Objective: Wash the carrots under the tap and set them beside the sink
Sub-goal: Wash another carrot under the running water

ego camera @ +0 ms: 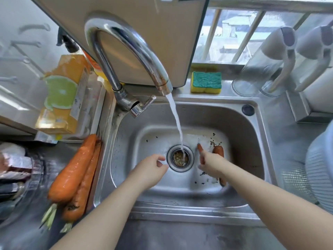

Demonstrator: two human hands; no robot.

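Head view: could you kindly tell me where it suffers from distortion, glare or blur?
Head view: wide-angle distortion bows the sink rim and splays the window bars; head view: bright glare sits on the wet carrots and the tap; head view: the left edge is smeared, and the right hand in the sink is soft, so its grip is unclear.

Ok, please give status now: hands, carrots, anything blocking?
Left hand open, empty, beside drain. Right hand grips thin carrot in sink; another carrot lies beside it. Two wet carrots lie left of sink. Tap running, nothing blocking.
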